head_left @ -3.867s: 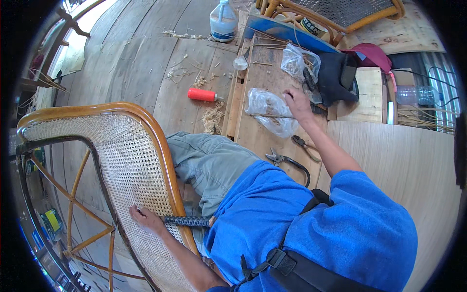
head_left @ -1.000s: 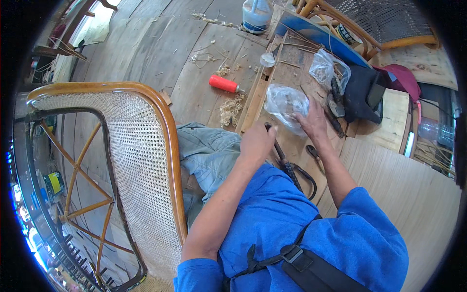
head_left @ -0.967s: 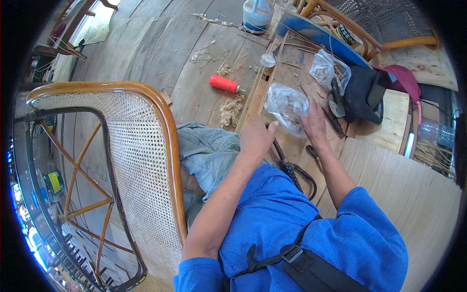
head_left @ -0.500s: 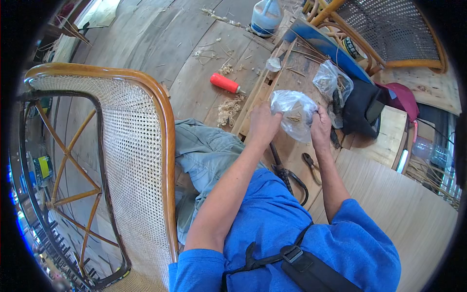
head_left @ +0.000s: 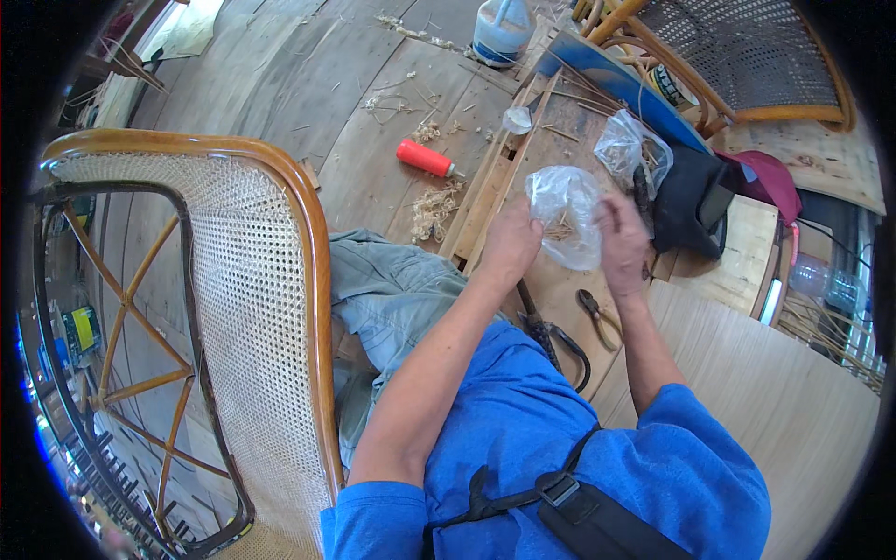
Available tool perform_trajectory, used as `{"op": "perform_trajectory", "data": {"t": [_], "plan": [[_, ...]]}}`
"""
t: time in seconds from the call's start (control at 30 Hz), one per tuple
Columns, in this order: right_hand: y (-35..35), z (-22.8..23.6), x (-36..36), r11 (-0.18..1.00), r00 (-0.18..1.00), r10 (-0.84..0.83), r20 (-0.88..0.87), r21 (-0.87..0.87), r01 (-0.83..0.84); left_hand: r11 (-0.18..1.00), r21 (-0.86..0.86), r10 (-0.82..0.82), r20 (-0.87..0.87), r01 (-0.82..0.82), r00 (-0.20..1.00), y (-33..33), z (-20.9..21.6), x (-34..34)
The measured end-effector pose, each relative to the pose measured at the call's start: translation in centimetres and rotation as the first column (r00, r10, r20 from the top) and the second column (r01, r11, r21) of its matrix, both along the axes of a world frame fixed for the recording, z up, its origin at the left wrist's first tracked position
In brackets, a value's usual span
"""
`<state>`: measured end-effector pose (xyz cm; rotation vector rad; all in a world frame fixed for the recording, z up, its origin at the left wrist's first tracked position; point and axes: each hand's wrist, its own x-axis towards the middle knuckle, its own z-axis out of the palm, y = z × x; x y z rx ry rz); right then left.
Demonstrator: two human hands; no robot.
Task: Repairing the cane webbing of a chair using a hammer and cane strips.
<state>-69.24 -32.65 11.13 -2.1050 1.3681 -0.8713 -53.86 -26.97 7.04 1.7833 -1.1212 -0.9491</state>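
A clear plastic bag point(head_left: 571, 191) with small tan sticks or pegs in it hangs before me above the wooden bench. My left hand point(head_left: 511, 245) pinches its left edge between thumb and fingers. Close by the bag's right side is my right hand point(head_left: 623, 245), its fingers bent and apart, slightly blurred; it seems to hold nothing. On the bench below the right hand lie pliers point(head_left: 599, 319). Next to them is a dark tool with a curved black handle point(head_left: 551, 341), partly hidden by my shirt.
A cane-woven chair point(head_left: 252, 243) lies on my left. On the plank floor are a red squeeze bottle point(head_left: 425, 158), shavings point(head_left: 434, 213) and a white-blue jug point(head_left: 502, 35). Another clear bag point(head_left: 635, 147), a black cloth item point(head_left: 689, 201) and a maroon cap point(head_left: 767, 185) lie right of the bench.
My right hand has come off the bag's right edge and moved slightly right, its fingers loosening. The left hand keeps its hold, and the bag sags a little.
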Motion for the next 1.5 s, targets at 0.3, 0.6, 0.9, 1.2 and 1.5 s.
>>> {"op": "perform_trajectory", "data": {"t": [0.3,0.6,0.9,1.2,1.5], "plan": [[-0.2,-6.5,-3.4,0.95,0.95,0.263,-0.168,0.215,-0.225,0.999,0.046,0.006,-0.029,-0.005,1.0,0.3,-1.1,0.7],[-1.4,-8.5,-4.5,0.948,0.887,0.285,-0.362,0.244,-0.206,0.993,0.108,-0.059,0.046,0.053,0.997,0.3,-0.4,0.5],[-2.1,-6.0,-3.4,0.881,0.968,0.177,-0.177,0.466,-0.076,0.987,0.158,-0.062,0.129,0.042,0.99,0.4,0.0,0.5],[-2.5,-2.4,-1.9,0.659,0.997,0.067,-0.023,0.751,-0.027,0.982,0.191,-0.017,0.102,-0.003,0.995,-0.2,1.1,0.6],[-2.7,-3.4,-3.9,0.745,0.999,0.033,-0.002,0.667,-0.023,0.989,-0.131,0.128,0.46,-0.075,0.879,1.2,1.6,1.1]]}}
